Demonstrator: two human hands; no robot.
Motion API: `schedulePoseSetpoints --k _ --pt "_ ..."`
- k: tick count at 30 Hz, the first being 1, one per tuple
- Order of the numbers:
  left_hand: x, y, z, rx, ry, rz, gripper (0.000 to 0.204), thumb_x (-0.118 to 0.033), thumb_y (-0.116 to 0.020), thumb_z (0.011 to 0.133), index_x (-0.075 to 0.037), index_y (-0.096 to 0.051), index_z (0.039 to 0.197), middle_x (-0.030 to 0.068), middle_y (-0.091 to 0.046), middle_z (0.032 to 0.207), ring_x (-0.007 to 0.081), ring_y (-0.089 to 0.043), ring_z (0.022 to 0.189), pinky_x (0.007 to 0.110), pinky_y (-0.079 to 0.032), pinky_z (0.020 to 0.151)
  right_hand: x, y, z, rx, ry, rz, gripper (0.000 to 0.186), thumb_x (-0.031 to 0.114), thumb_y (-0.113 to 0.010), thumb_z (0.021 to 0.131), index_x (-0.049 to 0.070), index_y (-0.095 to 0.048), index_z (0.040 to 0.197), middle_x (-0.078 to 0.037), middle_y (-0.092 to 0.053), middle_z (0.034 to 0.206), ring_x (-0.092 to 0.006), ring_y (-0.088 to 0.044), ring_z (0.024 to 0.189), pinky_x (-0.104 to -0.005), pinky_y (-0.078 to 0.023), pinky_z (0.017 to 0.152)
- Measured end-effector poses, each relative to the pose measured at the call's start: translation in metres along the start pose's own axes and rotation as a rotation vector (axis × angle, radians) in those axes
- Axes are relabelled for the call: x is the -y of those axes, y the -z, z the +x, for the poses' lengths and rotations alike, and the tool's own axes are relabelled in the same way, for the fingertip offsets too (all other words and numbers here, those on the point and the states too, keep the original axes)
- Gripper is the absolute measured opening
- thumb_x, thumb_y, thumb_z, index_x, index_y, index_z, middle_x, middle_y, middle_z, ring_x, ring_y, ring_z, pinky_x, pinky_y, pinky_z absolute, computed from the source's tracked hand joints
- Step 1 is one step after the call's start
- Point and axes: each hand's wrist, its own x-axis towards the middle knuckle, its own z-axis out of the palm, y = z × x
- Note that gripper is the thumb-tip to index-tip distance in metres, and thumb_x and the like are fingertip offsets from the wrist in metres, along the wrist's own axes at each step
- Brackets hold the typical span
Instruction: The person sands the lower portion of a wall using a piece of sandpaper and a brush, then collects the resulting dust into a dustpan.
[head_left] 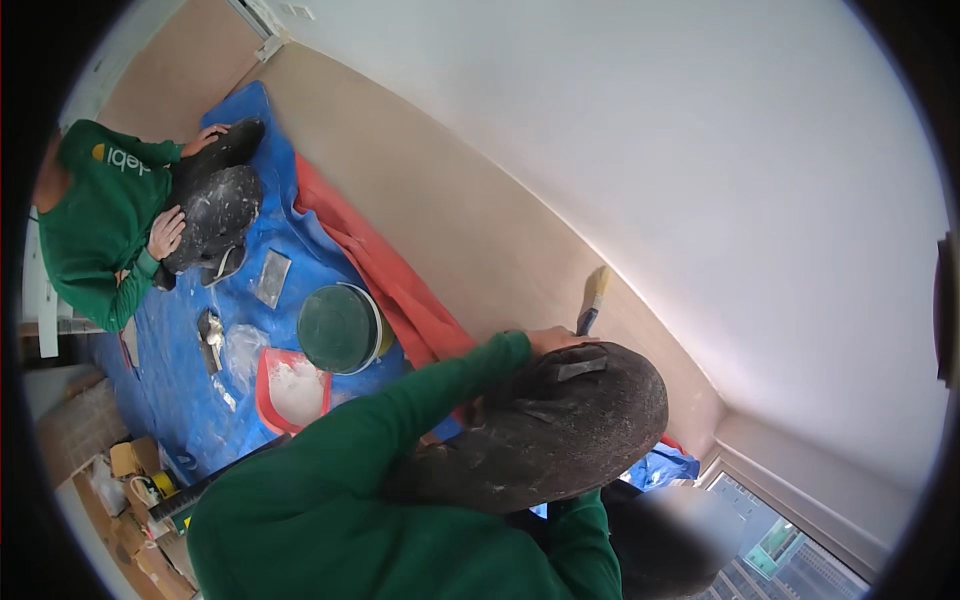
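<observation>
My left hand (556,340) reaches past my raised knee, its fingers closed round the dark handle of a paintbrush (596,296). The brush points upward, its pale yellow bristles at the line where the beige floor (480,240) meets the white wall (680,160). I cannot tell whether the bristle tips touch the wall. Dark, dusty trousers (560,430) cover the knee just below the hand. My right arm (585,545), in a green sleeve, passes behind that leg, and the right hand is hidden.
A blue sheet (180,370) and red sheet (375,265) cover flooring. On the blue lie a lidded green bucket (335,330), a red dustpan-like tray (297,390) of white powder and a grey plate (272,278). A co-worker (120,220) sits left. A window (780,540) is lower right.
</observation>
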Motion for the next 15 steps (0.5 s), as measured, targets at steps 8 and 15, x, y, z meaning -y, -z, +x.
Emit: schedulePoseSetpoints --k 8,15 --pt "0.085 -0.037 0.107 0.220 0.569 -0.304 0.021 -0.021 -0.065 0.085 -0.006 -0.057 0.073 0.0009 -0.051 0.060 0.0128 -0.047 0.047 0.030 -0.040 0.043 0.012 0.039 -0.041 -0.002 0.086 -0.352 0.044 0.030 -0.054 0.096 -0.002 -0.056 0.127 -0.017 -0.067 0.102 -0.0221 -0.063 0.092 -0.0336 -0.048 0.081" --pt "0.058 0.231 0.115 0.319 0.806 -0.071 0.026 -0.027 -0.068 0.086 -0.004 -0.059 0.080 -0.0010 -0.050 0.059 0.0063 -0.042 0.044 0.021 -0.032 0.037 0.094 0.088 -0.058 -0.047 0.484 -0.636 0.046 0.028 -0.056 0.095 -0.004 -0.055 0.128 -0.014 -0.068 0.099 -0.0196 -0.065 0.086 -0.0322 -0.051 0.074"
